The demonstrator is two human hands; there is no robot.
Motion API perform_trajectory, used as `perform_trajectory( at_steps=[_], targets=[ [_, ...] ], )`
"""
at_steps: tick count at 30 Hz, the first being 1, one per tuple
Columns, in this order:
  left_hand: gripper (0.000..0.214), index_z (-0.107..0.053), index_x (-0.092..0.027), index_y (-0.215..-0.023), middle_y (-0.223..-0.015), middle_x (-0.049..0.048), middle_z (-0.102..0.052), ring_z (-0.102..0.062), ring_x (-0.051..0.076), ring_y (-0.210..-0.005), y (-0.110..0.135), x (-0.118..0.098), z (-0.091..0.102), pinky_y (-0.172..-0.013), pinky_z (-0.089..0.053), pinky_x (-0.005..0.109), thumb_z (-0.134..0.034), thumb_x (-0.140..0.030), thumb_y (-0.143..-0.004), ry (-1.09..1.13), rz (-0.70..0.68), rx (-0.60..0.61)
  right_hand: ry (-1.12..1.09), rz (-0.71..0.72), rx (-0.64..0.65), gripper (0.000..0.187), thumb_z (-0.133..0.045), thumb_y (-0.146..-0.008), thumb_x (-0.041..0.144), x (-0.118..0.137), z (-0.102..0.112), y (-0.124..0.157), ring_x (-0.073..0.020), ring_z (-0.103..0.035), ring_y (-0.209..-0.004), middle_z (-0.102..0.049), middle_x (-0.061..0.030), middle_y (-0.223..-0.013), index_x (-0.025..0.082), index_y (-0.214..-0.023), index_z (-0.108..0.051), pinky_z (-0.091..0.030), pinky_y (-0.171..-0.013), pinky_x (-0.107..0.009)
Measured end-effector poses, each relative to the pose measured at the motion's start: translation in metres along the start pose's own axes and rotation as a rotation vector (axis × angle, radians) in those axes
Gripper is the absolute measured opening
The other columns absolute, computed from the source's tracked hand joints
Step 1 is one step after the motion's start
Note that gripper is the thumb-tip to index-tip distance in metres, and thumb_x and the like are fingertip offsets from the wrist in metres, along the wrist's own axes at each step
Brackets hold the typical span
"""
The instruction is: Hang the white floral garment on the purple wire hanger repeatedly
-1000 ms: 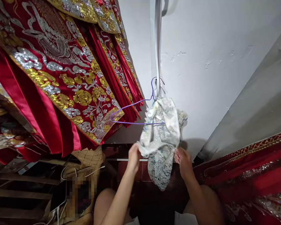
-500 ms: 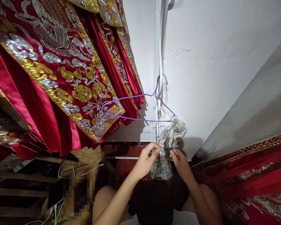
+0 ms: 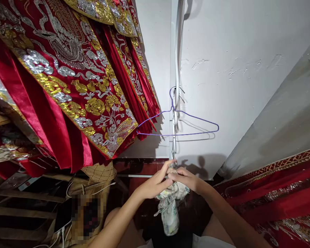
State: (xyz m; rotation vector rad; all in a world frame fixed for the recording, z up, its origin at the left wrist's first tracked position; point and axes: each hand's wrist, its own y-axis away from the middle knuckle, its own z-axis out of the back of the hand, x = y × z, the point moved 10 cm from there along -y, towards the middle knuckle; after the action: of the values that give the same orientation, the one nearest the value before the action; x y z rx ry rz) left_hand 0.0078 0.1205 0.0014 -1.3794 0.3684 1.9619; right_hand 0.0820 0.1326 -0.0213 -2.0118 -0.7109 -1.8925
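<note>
Left hand (image 3: 157, 182) and right hand (image 3: 188, 179) hold the bunched patterned cloth (image 3: 171, 217) by its top, below the purple hanger (image 3: 178, 134). Risk, my judgement: the loose lower folds could drop if either hand's grip slackens.

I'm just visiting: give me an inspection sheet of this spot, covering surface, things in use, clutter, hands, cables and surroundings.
Surface: dark red tiled floor, largely shadowed.
Things in use: crumpled pale patterned cloth, below a thin purple hanger.
Clutter: slatted brown wooden furniture and a dark flat device, lower left.
Hands: right hand pinches the cloth's top; left hand touches it, grip unclear.
Cables: white cables by the device.
Surroundings: white wall; red garment embroidered in gold and silver at left, red decorated fabric at right.
</note>
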Motion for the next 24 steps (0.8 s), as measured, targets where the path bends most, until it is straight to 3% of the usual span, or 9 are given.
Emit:
perform_trajectory(
  at_steps=[3,5,6,10,13,16,19,21,24],
  targets=[
    [0.063,-0.062,-0.016,-0.126,-0.113,0.009,-0.068,-0.062,0.026,-0.104,0.012,0.026,-0.019,-0.095,-0.05,0.038,-0.044,-0.07,-0.098,0.028,0.082,0.19,0.153,-0.085,0.28,0.041,-0.084,-0.069,0.049,0.006,-0.018,0.006,-0.0094,-0.036,-0.058,-0.043,0.0055,-0.058,0.017,-0.061,-0.059,-0.027,-0.057,-0.026],
    [0.061,-0.068,-0.014,-0.11,-0.102,0.0068,-0.071,-0.063,0.024,-0.094,0.021,0.038,-0.026,-0.088,-0.052,0.034,-0.045,-0.07,-0.098,0.003,0.106,0.255,0.233,-0.094,0.356,0.032,-0.079,-0.07,0.039,0.011,-0.019,0.01,-0.0089,-0.035,-0.058,-0.042,0.0061,-0.058,0.017,-0.062,-0.057,-0.026,-0.056,-0.026],
    [0.061,-0.069,-0.014,-0.105,-0.098,0.0062,-0.071,-0.064,0.024,-0.092,0.026,0.042,-0.026,-0.088,-0.052,0.034,-0.046,-0.07,-0.098,-0.04,0.107,0.262,0.314,-0.06,0.334,0.027,-0.075,-0.07,0.032,0.016,-0.015,0.01,-0.009,-0.035,-0.058,-0.041,0.0062,-0.058,0.017,-0.061,-0.055,-0.025,-0.056,-0.026],
    [0.052,-0.067,-0.017,-0.083,-0.08,0.002,-0.069,-0.063,0.02,-0.079,0.039,0.049,-0.003,-0.099,-0.049,0.039,-0.053,-0.066,-0.095,-0.376,0.181,0.207,0.792,0.209,-0.014,0.018,-0.061,-0.069,0.014,0.057,0.016,0.008,-0.0113,-0.035,-0.064,-0.039,0.0045,-0.063,0.019,-0.06,-0.045,-0.025,-0.059,-0.027],
    [0.044,-0.061,-0.019,-0.074,-0.072,0.001,-0.067,-0.065,0.02,-0.073,0.043,0.045,0.025,-0.109,-0.042,0.046,-0.057,-0.058,-0.094,-0.667,0.291,0.177,0.941,0.307,-0.184,0.007,-0.062,-0.071,0.015,0.084,0.028,0.007,-0.0147,-0.046,-0.068,-0.057,0.0001,-0.075,0.019,-0.077,-0.062,-0.035,-0.064,-0.027],
    [0.034,-0.066,-0.021,-0.083,-0.08,0.0061,-0.072,-0.07,0.026,-0.084,0.044,0.037,0.055,-0.1,-0.046,0.042,-0.054,-0.05,-0.096,-0.834,0.374,0.133,0.982,0.294,-0.329,0.046,-0.064,-0.075,0.019,0.107,0.047,-0.003,-0.0178,-0.055,-0.068,-0.069,-0.0033,-0.087,0.023,-0.12,-0.07,-0.042,-0.07,-0.029],
    [0.029,-0.07,-0.022,-0.097,-0.095,0.0114,-0.077,-0.072,0.03,-0.093,0.047,0.037,0.09,-0.083,-0.049,0.035,-0.05,-0.043,-0.098,-0.921,0.486,0.044,1.044,0.171,-0.5,0.071,-0.064,-0.08,0.023,0.117,0.083,-0.019,-0.0239,-0.063,-0.074,-0.074,-0.006,-0.093,0.027,-0.15,-0.055,-0.045,-0.07,-0.031],
    [0.031,-0.071,-0.02,-0.096,-0.097,0.014,-0.077,-0.073,0.031,-0.092,0.05,0.039,0.109,-0.077,-0.048,0.034,-0.047,-0.039,-0.099,-0.963,0.548,-0.007,1.067,0.152,-0.574,0.062,-0.059,-0.086,0.025,0.12,0.105,-0.025,-0.0285,-0.067,-0.089,-0.077,-0.0097,-0.105,0.024,-0.148,-0.059,-0.046,-0.075,-0.033],
    [0.035,-0.073,-0.018,-0.092,-0.092,0.0142,-0.078,-0.074,0.029,-0.088,0.047,0.039,0.125,-0.077,-0.051,0.033,-0.044,-0.035,-0.1,-0.95,0.55,-0.073,1.082,0.174,-0.632,0.043,-0.05,-0.09,0.024,0.117,0.133,-0.022,-0.0294,-0.069,-0.095,-0.079,-0.0098,-0.11,0.022,-0.126,-0.074,-0.046,-0.077,-0.033]
  ],
)
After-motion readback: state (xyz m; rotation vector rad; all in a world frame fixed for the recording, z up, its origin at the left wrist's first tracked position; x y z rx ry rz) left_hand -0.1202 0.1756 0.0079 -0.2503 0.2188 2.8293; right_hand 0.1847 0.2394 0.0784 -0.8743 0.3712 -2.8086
